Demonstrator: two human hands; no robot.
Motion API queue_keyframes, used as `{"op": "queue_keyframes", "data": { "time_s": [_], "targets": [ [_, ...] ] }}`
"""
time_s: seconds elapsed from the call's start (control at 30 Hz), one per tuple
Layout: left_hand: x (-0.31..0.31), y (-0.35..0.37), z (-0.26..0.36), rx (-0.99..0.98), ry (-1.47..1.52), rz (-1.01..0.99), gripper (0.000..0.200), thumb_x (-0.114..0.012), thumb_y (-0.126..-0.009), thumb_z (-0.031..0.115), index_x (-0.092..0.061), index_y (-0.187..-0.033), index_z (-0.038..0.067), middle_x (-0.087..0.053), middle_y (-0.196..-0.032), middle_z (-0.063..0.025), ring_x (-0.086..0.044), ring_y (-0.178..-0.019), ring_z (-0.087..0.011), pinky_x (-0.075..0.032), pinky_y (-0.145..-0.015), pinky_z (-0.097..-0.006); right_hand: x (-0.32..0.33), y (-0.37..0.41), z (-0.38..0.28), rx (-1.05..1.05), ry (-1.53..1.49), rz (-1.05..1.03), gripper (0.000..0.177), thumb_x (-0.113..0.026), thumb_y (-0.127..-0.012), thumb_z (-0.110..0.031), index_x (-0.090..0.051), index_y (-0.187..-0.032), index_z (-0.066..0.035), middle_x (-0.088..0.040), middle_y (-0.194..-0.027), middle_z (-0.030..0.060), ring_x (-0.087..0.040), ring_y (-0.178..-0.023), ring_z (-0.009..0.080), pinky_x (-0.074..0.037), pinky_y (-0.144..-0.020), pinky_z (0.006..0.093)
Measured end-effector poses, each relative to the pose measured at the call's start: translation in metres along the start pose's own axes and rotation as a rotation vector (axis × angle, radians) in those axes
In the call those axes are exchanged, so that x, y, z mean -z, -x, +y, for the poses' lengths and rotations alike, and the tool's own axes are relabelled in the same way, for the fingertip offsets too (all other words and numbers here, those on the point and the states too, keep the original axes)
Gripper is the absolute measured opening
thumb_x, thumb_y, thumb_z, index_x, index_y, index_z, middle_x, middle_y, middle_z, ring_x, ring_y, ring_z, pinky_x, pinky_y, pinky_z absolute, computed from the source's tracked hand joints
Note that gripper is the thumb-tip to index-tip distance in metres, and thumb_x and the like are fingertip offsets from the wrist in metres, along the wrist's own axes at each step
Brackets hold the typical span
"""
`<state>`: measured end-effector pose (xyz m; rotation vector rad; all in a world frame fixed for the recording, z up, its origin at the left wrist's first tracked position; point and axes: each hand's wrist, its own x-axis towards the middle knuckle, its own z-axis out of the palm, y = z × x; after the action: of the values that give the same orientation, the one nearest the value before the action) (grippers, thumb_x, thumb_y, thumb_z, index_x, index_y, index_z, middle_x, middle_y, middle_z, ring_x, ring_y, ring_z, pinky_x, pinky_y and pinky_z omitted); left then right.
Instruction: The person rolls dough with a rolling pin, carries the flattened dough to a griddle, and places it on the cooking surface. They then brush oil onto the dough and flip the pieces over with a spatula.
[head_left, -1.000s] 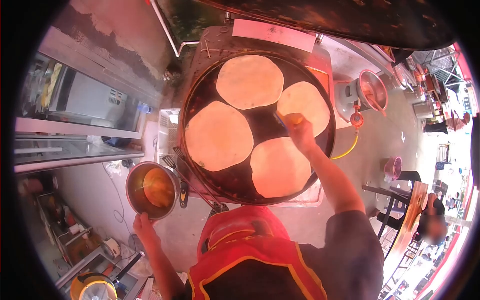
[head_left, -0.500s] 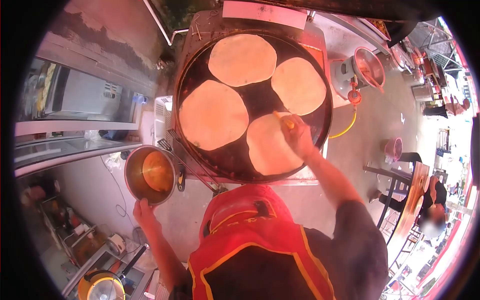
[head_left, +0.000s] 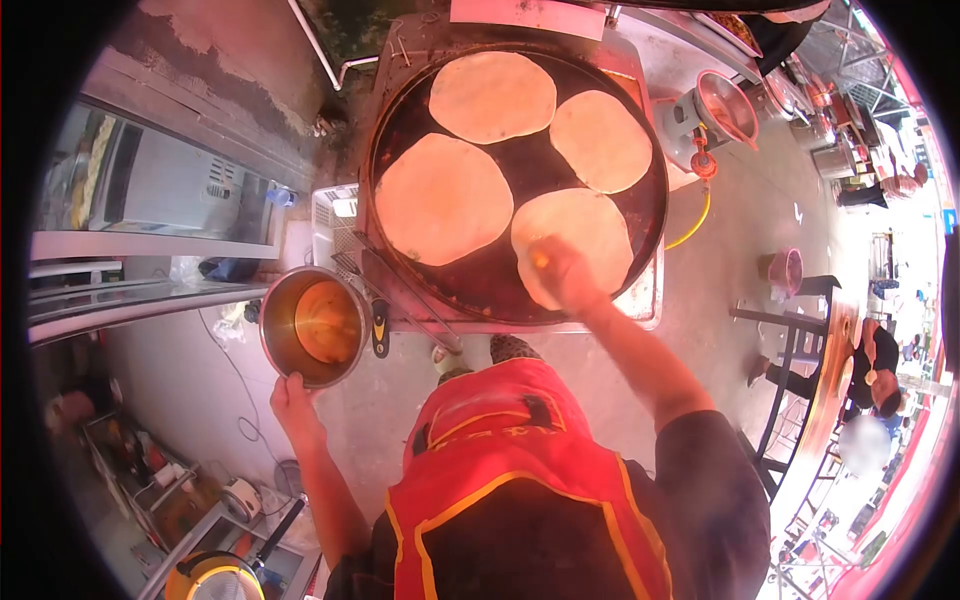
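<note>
My left hand (head_left: 296, 405) grips the near rim of a deep metal pot (head_left: 280, 345), which holds a shallow layer of golden liquid. The pot is beside the griddle's near-left edge. Over the nearest flatbread (head_left: 590, 225) on a large round black griddle (head_left: 530, 180), my right hand (head_left: 568, 280) is closed on a small yellow-handled tool (head_left: 541, 259). Motion blurs that hand and its far end is hidden. Three more pale flatbreads lie on the griddle: far left (head_left: 493, 97), right (head_left: 601, 142) and near left (head_left: 444, 200).
A black-and-yellow handled utensil (head_left: 380, 328) sticks out between pot and griddle. A white plastic crate (head_left: 335, 205) stands left of the griddle. At right are a gas cylinder (head_left: 682, 128), a metal basin (head_left: 727, 105) and a yellow hose (head_left: 690, 235). A person (head_left: 880, 370) sits at a wooden table (head_left: 838, 385).
My right hand has moved left and nearer to me across the nearest flatbread. The camera view has shifted a little. The pot stays in my left hand.
</note>
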<state>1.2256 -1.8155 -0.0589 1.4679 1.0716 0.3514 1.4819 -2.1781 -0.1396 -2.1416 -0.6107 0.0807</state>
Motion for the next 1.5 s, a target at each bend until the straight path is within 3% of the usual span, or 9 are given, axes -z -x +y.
{"op": "queue_keyframes", "data": {
  "time_s": [0.23,0.37,0.43,0.5,0.83,1.1,1.23,1.33,1.5],
  "targets": [
    [0.029,-0.008,-0.012,-0.023,-0.003,-0.049,0.022,-0.046,-0.088,0.015,-0.056,-0.09,-0.004,-0.06,-0.085,-0.0087,-0.059,-0.076,-0.0137,-0.053,-0.076,-0.0315,0.079,0.047,0.023,-0.541,0.227,0.333,0.02,-0.058,-0.084,-0.018,-0.062,-0.077,0.001,-0.062,-0.064,0.0139,-0.062,-0.057,0.0262,-0.046,-0.052,0.0377],
    [0.03,-0.005,-0.006,-0.033,-0.008,-0.061,0.022,-0.046,-0.089,0.015,-0.056,-0.09,-0.004,-0.061,-0.085,-0.009,-0.06,-0.075,-0.0137,-0.053,-0.076,-0.0306,0.101,0.023,0.05,-0.324,0.396,0.517,0.01,-0.063,-0.079,-0.011,-0.058,-0.086,-0.005,-0.061,-0.082,0.0134,-0.063,-0.071,0.0292,-0.049,-0.062,0.0394],
    [0.026,0.001,0.008,-0.065,-0.068,-0.043,0.022,-0.046,-0.089,0.015,-0.056,-0.09,-0.005,-0.061,-0.086,-0.0091,-0.06,-0.075,-0.0138,-0.053,-0.076,-0.0305,0.054,0.035,0.1,-0.25,-0.193,0.388,0.019,-0.066,-0.075,-0.007,-0.057,-0.092,-0.005,-0.059,-0.088,0.0132,-0.062,-0.08,0.031,-0.049,-0.068,0.0397],
    [0.021,0.005,0.014,-0.08,-0.082,-0.031,0.022,-0.046,-0.089,0.015,-0.056,-0.091,-0.005,-0.062,-0.086,-0.0092,-0.06,-0.074,-0.0138,-0.053,-0.075,-0.0304,0.02,0.035,0.034,0.091,0.404,0.18,0.019,-0.064,-0.073,-0.004,-0.057,-0.091,-0.006,-0.059,-0.087,0.0122,-0.06,-0.082,0.0338,-0.05,-0.069,0.0402],
    [0.038,0.01,-0.019,-0.131,-0.141,0.08,0.022,-0.046,-0.089,0.014,-0.057,-0.089,-0.004,-0.061,-0.081,-0.0081,-0.059,-0.07,-0.0123,-0.053,-0.067,-0.0275,-0.098,-0.048,-0.051,0.34,0.217,-0.149,0.021,-0.057,-0.074,-0.009,-0.056,-0.094,-0.003,-0.057,-0.097,0.0176,-0.057,-0.092,0.0334,-0.047,-0.077,0.0434],
    [0.034,0.035,-0.007,-0.094,-0.2,0.226,0.019,-0.047,-0.087,0.013,-0.057,-0.084,-0.003,-0.059,-0.075,-0.0059,-0.056,-0.064,-0.0104,-0.053,-0.065,-0.0262,-0.076,-0.188,-0.026,-0.249,-0.002,-0.07,0.014,-0.055,-0.086,-0.013,-0.058,-0.08,0.0,-0.06,-0.069,0.0137,-0.061,-0.062,0.0154,-0.047,-0.053,0.0319],
    [0.027,0.045,-0.002,-0.049,-0.153,0.306,0.019,-0.047,-0.087,0.012,-0.057,-0.082,-0.004,-0.059,-0.073,-0.0057,-0.055,-0.064,-0.01,-0.053,-0.064,-0.0261,-0.084,-0.229,-0.012,0.379,0.048,0.136,0.013,-0.058,-0.084,-0.011,-0.059,-0.092,-0.001,-0.062,-0.085,0.0139,-0.061,-0.073,0.0224,-0.049,-0.063,0.0341],
    [0.027,0.046,-0.006,0.071,-0.006,0.354,0.019,-0.047,-0.087,0.011,-0.057,-0.082,-0.004,-0.058,-0.072,-0.0055,-0.055,-0.063,-0.0099,-0.053,-0.063,-0.026,-0.128,-0.205,-0.021,0.305,-0.659,-0.431,0.02,-0.058,-0.079,-0.006,-0.058,-0.099,-0.004,-0.06,-0.1,0.016,-0.059,-0.092,0.0291,-0.048,-0.075,0.0345],
    [0.027,0.049,-0.013,0.142,0.073,0.392,0.018,-0.047,-0.086,0.011,-0.057,-0.081,-0.004,-0.058,-0.072,-0.0048,-0.054,-0.061,-0.0102,-0.053,-0.064,-0.0263,-0.084,-0.111,-0.032,0.781,0.084,-0.732,0.025,-0.055,-0.084,-0.02,-0.06,-0.102,-0.004,-0.058,-0.111,0.0167,-0.055,-0.105,0.0319,-0.046,-0.088,0.0381]
  ]
}}
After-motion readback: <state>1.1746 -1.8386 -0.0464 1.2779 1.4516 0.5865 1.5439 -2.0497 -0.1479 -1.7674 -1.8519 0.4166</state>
